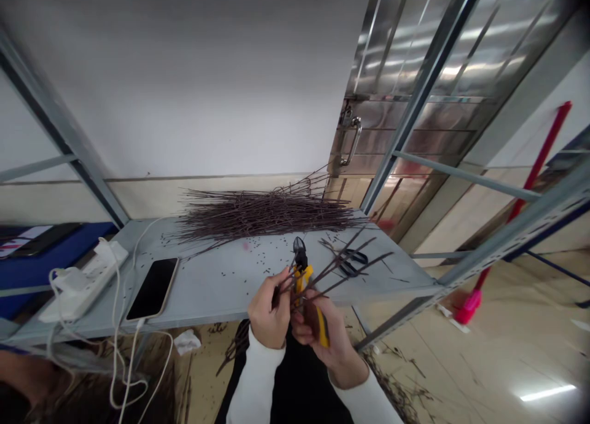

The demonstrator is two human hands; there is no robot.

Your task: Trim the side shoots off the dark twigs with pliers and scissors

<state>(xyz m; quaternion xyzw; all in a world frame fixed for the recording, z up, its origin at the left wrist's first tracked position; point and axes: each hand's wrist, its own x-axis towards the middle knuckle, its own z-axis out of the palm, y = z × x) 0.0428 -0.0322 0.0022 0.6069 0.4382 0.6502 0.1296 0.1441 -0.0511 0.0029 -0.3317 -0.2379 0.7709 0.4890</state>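
Observation:
Close to the shelf's front edge, my left hand (271,311) is closed around a few thin dark twigs (369,263) that fan out to the right. My right hand (334,335) grips yellow-and-black cutting pliers (302,278), jaws pointing up and away from me. The twigs cross over the pliers' handles, and the jaws sit above them, apart from the pile. Behind both hands lies a long heap of dark twigs (265,215) against the wall. Scissors with black handles (354,262) rest right of the pliers, partly covered by the held twigs.
A phone (153,289) on a cable and a white power strip (85,282) occupy the left of the grey metal shelf (207,295). Small dark clippings dot its surface. Shelf posts (421,98) rise on both sides. Twig scraps and a red-handled broom (520,196) are at right.

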